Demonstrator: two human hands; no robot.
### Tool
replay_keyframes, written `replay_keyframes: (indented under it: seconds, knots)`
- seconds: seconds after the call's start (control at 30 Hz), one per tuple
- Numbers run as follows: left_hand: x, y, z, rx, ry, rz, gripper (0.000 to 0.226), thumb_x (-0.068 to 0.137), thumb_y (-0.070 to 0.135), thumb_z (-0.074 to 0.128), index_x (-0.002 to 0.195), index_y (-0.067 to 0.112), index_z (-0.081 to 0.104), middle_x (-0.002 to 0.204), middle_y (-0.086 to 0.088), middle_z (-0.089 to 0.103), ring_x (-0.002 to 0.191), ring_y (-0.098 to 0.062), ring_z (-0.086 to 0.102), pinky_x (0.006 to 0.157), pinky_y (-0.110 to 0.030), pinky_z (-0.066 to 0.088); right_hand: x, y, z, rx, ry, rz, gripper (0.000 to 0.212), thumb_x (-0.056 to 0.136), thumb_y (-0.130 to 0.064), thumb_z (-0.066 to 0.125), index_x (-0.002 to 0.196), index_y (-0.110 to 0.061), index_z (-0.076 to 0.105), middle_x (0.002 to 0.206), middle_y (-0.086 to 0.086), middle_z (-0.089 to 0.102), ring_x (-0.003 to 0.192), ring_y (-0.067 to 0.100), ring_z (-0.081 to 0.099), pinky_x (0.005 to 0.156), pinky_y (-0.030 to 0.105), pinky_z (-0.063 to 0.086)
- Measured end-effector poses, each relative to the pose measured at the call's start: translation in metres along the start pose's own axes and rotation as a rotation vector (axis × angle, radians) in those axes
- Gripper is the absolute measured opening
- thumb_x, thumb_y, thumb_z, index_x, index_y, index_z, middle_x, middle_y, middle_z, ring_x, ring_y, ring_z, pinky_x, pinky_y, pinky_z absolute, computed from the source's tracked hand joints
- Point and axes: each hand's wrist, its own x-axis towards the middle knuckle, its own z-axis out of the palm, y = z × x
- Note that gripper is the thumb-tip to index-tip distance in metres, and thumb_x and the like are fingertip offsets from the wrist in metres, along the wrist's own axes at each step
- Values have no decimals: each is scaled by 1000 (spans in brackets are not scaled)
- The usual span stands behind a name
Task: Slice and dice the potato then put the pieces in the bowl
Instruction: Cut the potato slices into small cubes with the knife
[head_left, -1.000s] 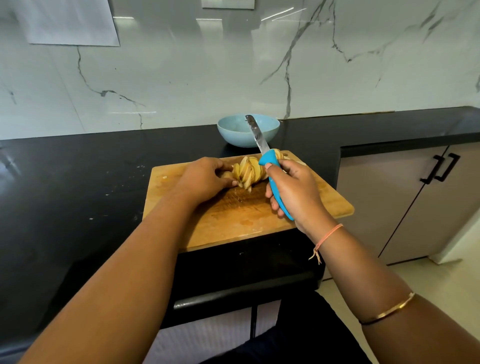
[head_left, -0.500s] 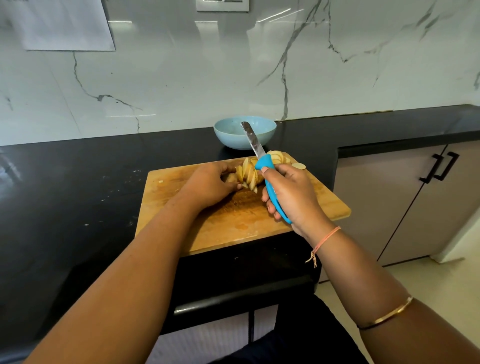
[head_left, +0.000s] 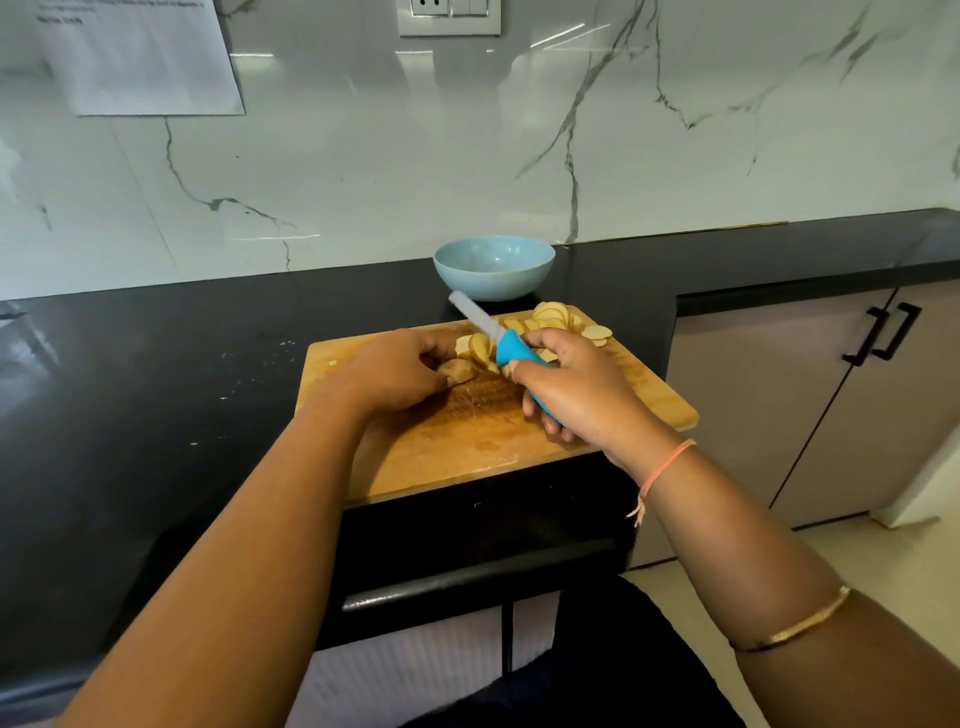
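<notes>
**Change from the earlier frames**
- The potato slices (head_left: 551, 316), previously a fanned cluster between the two hands, now lie spread towards the far right corner of the cutting board (head_left: 467, 452).
- Only a small unsliced potato end (head_left: 459, 370) remains. The left hand (head_left: 397, 375) pins it to the board with curled fingertips.
- The right hand (head_left: 589, 402) still wraps all its fingers round the blue handle of the knife (head_left: 508, 352). The blade points away and left, towards the bowl (head_left: 493, 270), above the slices nearest the potato end. Whether the edge touches them cannot be told.
- The view has tilted upward: a wall socket (head_left: 449, 16) now shows at the top edge.

**Edges and open room**
- One slice (head_left: 597, 331) lies close to the board's right edge.
- The board's right corner projects past the countertop (head_left: 156, 395), over the cabinet front (head_left: 810, 395).
- The board's near edge lies along the counter's front edge.
- The bowl stands just behind the board's far edge and holds no pieces.
- The near half of the board is bare wood, with knife scoring near the hands.
- Left of the board, the black countertop carries only pale specks.
</notes>
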Motion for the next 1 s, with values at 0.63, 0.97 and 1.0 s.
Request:
replay_keyframes:
  seconds: [0.63,0.97,1.0]
  knots:
    - [4,-13,3,-4,170,-75,27,94,17,55,120,22,59,111,1,61,78,-7,54,63,-15,42,-32,-13,10,-444,-73,-100,50,99,-30,45,147,-27,32,132,-5,54,109,11,54,86,22,45]
    - [5,-10,10,-105,241,-44,77,84,18,69,147,23,25,108,4,58,90,-12,59,73,-18,49,-29,-23,11,-474,-58,-78,50,99,-29,45,147,-27,33,135,-4,52,113,13,54,90,26,46]
    - [5,-11,10,-117,240,-35,79,85,16,69,148,23,23,107,5,58,90,-11,59,74,-18,48,-30,-24,11,-474,-61,-78,49,99,-29,45,147,-27,33,135,-4,52,112,13,54,91,26,47]
